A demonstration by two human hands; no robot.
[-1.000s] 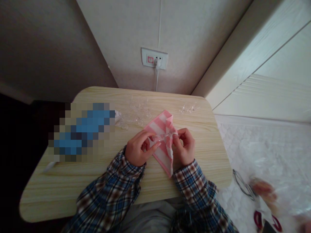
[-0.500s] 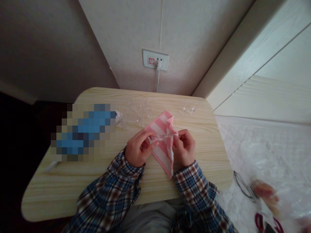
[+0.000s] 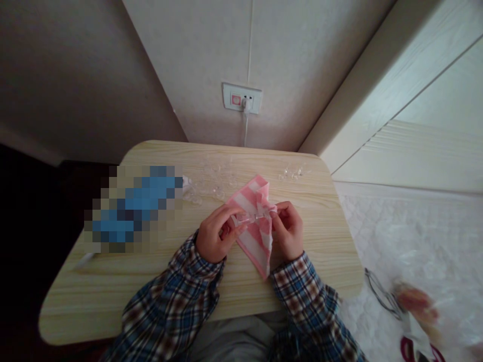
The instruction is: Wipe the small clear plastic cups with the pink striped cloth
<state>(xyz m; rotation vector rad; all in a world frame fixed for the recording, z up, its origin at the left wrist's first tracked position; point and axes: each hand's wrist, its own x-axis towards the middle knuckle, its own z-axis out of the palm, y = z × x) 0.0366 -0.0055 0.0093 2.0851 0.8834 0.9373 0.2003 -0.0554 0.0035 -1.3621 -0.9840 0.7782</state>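
Observation:
My left hand (image 3: 217, 232) pinches a small clear object (image 3: 252, 218) between thumb and fingers, over a pink and white striped cloth (image 3: 256, 241). On the right, my right hand (image 3: 287, 229) closes on a bunched edge of that cloth, against the other end of the clear piece. Beyond the cloth lie several clear pieces (image 3: 217, 177) in a loose group. A smaller group of clear pieces (image 3: 293, 173) lies farther right.
The wooden table (image 3: 151, 291) has a blurred blue object (image 3: 139, 203) at its left. Behind is a wall socket (image 3: 242, 98) with a plug and cable. Scissors (image 3: 420, 347) and a dark cable (image 3: 381, 294) lie at lower right on a white quilted surface.
The bunched part of the cloth has shifted slightly around my right fingers, and more of the clear object shows between my hands. The whole view has moved a little.

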